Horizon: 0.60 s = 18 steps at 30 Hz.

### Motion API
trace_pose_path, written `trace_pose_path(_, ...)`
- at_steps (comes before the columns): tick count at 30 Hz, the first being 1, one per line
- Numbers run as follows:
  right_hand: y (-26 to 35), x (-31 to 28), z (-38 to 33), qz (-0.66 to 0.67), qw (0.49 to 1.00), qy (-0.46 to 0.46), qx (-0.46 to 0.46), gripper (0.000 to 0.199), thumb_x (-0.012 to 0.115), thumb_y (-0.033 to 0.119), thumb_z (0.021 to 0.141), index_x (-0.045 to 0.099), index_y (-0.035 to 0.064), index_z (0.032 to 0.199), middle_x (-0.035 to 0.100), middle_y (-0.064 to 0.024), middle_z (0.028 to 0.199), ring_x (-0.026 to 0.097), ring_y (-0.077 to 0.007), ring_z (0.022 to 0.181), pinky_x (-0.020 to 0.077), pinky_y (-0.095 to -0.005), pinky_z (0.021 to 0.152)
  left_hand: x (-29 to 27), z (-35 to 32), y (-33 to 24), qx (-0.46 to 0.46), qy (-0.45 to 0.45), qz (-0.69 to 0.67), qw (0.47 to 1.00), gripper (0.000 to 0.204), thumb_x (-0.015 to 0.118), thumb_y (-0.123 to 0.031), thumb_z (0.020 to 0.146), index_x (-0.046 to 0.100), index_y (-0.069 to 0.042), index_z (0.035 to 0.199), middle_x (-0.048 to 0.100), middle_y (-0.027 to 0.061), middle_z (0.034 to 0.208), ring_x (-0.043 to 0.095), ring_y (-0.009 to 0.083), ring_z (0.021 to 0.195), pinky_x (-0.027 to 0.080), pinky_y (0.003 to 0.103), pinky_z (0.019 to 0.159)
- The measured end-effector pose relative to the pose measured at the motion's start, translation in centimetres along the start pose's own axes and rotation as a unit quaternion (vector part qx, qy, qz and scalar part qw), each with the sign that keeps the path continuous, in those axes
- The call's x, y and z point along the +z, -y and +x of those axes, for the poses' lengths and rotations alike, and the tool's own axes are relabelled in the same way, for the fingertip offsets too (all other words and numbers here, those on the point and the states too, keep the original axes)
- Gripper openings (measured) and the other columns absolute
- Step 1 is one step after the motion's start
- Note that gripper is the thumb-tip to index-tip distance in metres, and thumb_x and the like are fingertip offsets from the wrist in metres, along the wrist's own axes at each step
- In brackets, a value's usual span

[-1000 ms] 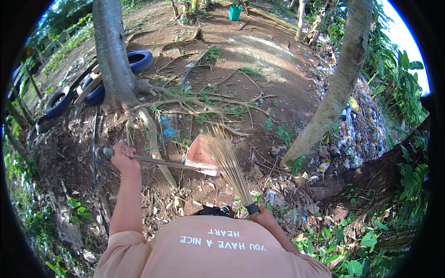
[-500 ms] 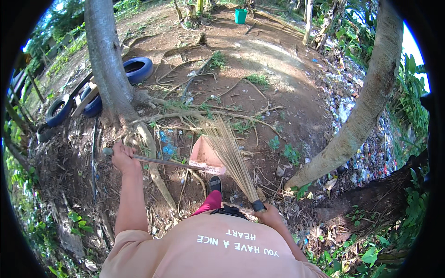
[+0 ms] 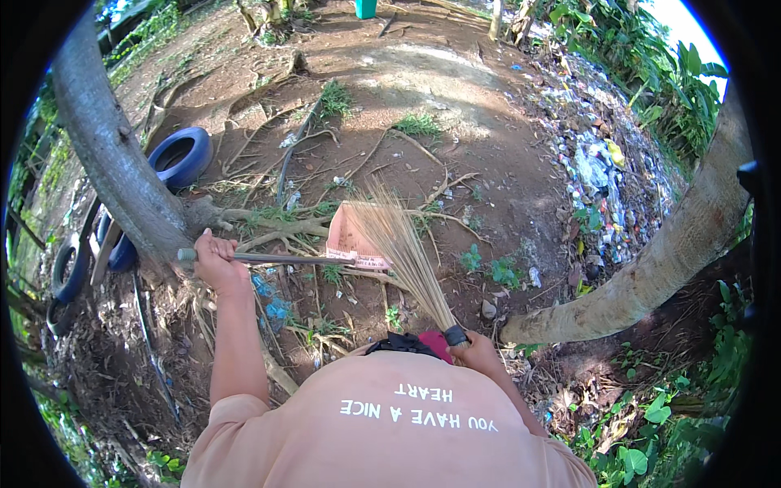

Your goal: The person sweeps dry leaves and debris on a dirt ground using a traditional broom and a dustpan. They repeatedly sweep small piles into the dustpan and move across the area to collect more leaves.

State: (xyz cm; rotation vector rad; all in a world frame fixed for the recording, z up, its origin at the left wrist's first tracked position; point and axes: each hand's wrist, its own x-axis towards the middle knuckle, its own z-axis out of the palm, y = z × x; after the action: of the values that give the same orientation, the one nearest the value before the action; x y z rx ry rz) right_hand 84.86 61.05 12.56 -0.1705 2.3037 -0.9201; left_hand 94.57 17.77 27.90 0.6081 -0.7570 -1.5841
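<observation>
My left hand (image 3: 220, 262) is closed round the long handle of a dustpan, close to its grey-green end. The handle runs right to the pinkish dustpan pan (image 3: 345, 229), which has some brown bits inside. In my right hand (image 3: 476, 354) I grip the dark-bound butt of a stick broom (image 3: 412, 268). Its thin tan bristles fan away from me and overlap the right side of the pan. Whether the bristles touch the pan, I cannot tell.
Tree roots (image 3: 285, 230) cross the brown soil around the pan. A grey trunk (image 3: 114, 146) rises at left by blue tyres (image 3: 181, 159); another trunk (image 3: 618, 297) leans at right. Scattered litter (image 3: 598, 167) covers the slope at far right. A green bin (image 3: 366, 8) stands at the top.
The view has shifted forward and to the right, with trunks and tyres sliding left or outward. Both hands keep their holds; the dustpan handle now lies more level. My foot has gone out of sight.
</observation>
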Motion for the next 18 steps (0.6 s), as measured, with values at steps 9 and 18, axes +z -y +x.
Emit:
trace_pose_path(9,5.9,-4.3,12.9,-0.032,0.998,0.031,0.033,0.046,0.072,0.035,0.058,0.061,0.0011,0.088,0.062,-0.0179,0.078,0.061,-0.0284,0.075,0.0456,-0.0354,0.069,8.5,7.9,7.7,0.022,0.009,0.025,0.999,0.037,0.05,-0.016,0.082,0.03,-0.015,0.051,0.026,-0.003,0.047,0.027,0.01,0.041,0.031,0.028,0.047)
trace_pose_path(18,15.3,-13.7,28.0,-0.103,0.994,0.024,0.02,0.045,0.073,0.035,0.06,0.061,0.0036,0.09,0.062,-0.0168,0.073,0.062,-0.0263,0.066,0.0474,-0.0356,0.061,19.7,16.6,17.6,0.005,-0.027,0.024,0.999,0.036,0.051,-0.015,0.08,0.03,-0.016,0.051,0.027,-0.0015,0.044,0.026,0.011,0.039,0.03,0.028,0.047)
